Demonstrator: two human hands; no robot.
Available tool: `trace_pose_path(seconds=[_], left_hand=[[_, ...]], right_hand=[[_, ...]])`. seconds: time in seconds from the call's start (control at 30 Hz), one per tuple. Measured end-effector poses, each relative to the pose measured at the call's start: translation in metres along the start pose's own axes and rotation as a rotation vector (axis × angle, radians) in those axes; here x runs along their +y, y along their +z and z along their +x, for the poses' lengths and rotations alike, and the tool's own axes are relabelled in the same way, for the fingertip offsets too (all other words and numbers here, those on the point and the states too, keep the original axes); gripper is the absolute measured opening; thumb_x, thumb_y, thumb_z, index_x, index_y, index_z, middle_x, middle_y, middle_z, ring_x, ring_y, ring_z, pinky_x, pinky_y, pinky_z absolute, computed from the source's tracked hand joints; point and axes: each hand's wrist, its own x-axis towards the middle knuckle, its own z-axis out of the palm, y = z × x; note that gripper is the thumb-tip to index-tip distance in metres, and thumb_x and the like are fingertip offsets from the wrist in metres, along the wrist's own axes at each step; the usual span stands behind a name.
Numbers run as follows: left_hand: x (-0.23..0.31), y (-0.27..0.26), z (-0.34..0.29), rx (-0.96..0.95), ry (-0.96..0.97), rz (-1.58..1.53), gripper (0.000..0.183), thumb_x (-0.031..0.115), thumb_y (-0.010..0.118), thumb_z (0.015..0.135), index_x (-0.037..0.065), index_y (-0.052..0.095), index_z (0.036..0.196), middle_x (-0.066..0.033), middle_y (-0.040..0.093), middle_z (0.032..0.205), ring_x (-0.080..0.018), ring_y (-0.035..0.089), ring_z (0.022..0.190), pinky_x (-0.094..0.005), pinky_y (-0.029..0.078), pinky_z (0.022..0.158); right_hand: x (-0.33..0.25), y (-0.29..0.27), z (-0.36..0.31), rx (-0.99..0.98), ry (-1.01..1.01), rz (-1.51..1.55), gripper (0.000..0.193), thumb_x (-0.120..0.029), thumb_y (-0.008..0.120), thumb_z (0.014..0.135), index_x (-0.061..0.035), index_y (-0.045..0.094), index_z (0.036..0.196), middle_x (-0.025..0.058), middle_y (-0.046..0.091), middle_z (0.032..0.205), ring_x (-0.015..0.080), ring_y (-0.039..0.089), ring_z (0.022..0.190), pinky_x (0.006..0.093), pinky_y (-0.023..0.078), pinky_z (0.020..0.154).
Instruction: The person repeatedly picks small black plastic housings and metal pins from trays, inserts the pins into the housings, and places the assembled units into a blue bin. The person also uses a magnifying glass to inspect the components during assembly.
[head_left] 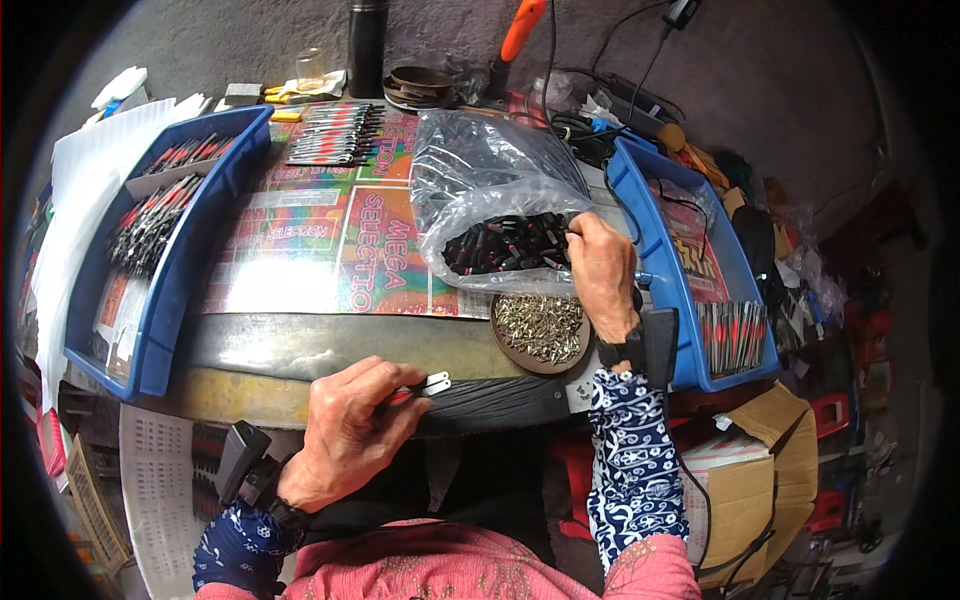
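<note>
My left hand (355,425) is closed in front of the bench's near edge, around slim red-and-black pieces (398,397) with flat silver ends jutting out to the right; their exact kind is unclear. At the right side of a clear plastic bag's mouth (440,215), my right hand (603,265) has its fingers pressed together, and what they pinch is hidden. Inside that bag lies a heap of small black parts (505,243) with red marks. Just below it sits a round brown dish (500,350) full of small shiny metal pieces (543,325).
Blue trays flank the work area: the left tray (160,345) and the right tray (715,378) both hold slim red-and-black pieces. A row of similar pieces (335,135) lies on the printed sheet (290,240). Behind stand a black cylinder (367,50) and an orange-handled tool (522,30). Cables hang at the back right.
</note>
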Motion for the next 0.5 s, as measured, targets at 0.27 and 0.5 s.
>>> trace_pose_path(seconds=[0.27,0.5], left_hand=[[0.008,-0.002,-0.007,-0.008,0.030,-0.009,0.021,0.002,0.074,0.074,0.002,0.065,0.093,-0.0091,0.055,0.070,-0.0215,0.055,0.058,-0.0305,0.043,0.053],[0.022,0.001,-0.022,-0.028,0.023,-0.046,0.022,0.002,0.076,0.072,0.002,0.067,0.092,-0.0073,0.054,0.067,-0.0188,0.052,0.057,-0.0298,0.040,0.053]], right_hand=[[-0.057,-0.053,-0.052,-0.014,0.234,0.648,0.010,0.003,0.064,0.085,0.0018,0.065,0.094,0.0058,0.065,0.076,0.0099,0.063,0.062,0.0239,0.049,0.056],[-0.107,-0.093,-0.100,-0.224,0.247,0.846,0.013,0.008,0.064,0.085,0.0015,0.065,0.097,0.0049,0.066,0.087,0.0110,0.066,0.073,0.0218,0.052,0.063]])
